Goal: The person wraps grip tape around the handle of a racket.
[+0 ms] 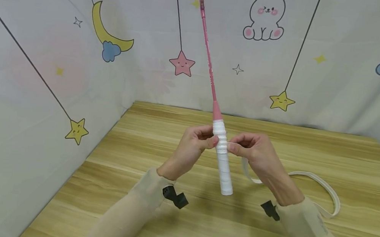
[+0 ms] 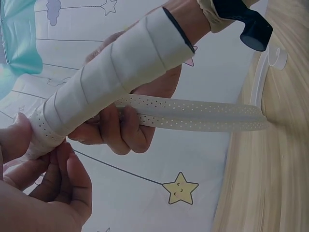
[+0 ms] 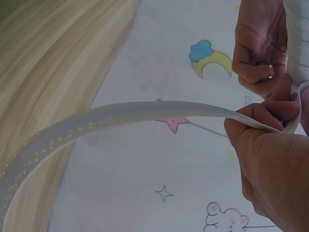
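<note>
A pink badminton racket (image 1: 210, 67) slants upward over the table, its head running out of the top of the head view. White perforated grip tape (image 2: 203, 113) is wound round its handle (image 1: 223, 171). My left hand (image 1: 191, 145) holds the upper part of the handle, thumb on the wrapped turns. Close beside it on the right, my right hand (image 1: 260, 154) pinches the tape between thumb and fingers. In the right wrist view, the loose tape (image 3: 145, 113) runs from that pinch in a long arc. The handle's butt end points down toward me.
The loose tape (image 1: 321, 180) loops onto the wooden table (image 1: 107, 187) beyond my right forearm. A white printed cloth (image 1: 144, 22) with stars, moons and a rabbit stands behind and at the sides. Black wrist cameras (image 1: 175, 197) sit on both sleeves.
</note>
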Action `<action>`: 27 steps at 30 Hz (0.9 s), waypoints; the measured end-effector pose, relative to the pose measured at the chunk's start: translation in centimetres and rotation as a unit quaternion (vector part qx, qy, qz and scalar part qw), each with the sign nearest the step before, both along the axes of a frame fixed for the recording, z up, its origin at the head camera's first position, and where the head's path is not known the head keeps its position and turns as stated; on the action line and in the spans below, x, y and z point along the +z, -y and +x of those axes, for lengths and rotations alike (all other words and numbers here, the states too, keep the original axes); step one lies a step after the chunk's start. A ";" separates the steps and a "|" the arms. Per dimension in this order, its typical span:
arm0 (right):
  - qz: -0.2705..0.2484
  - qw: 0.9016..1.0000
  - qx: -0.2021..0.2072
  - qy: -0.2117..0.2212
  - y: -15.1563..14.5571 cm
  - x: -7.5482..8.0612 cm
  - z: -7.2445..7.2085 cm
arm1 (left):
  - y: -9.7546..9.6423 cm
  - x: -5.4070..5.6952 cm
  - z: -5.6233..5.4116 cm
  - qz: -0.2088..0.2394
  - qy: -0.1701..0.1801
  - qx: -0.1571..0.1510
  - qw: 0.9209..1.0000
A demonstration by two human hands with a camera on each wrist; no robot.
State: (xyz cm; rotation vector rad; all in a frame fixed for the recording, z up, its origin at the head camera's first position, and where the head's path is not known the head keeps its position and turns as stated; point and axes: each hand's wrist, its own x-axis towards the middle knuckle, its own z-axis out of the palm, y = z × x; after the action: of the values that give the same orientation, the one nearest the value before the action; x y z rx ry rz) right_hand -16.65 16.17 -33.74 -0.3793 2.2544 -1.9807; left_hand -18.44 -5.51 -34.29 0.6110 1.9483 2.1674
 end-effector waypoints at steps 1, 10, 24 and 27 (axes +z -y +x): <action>-0.001 1.000 0.001 0.005 0.0 0.0 0.0 | 0.1 0.0 0.0 0.005 0.001 -0.008 1.000; -0.030 0.999 0.026 0.030 0.0 -0.1 -0.3 | 0.5 -0.2 -0.1 0.024 -0.014 -0.062 0.998; -0.127 0.986 0.088 0.057 -0.3 -0.5 -0.5 | 0.6 -0.2 -0.3 0.038 -0.001 -0.119 0.992; -0.147 0.982 0.104 0.064 -0.3 -0.7 -0.6 | 0.6 -0.3 -0.4 0.043 -0.001 -0.133 0.990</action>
State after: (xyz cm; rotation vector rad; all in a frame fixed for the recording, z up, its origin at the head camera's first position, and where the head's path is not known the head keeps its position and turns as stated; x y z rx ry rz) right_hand -17.21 16.51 -34.46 -0.4788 1.7702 -2.1580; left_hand -18.80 -6.09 -34.58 0.8335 1.6707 2.0914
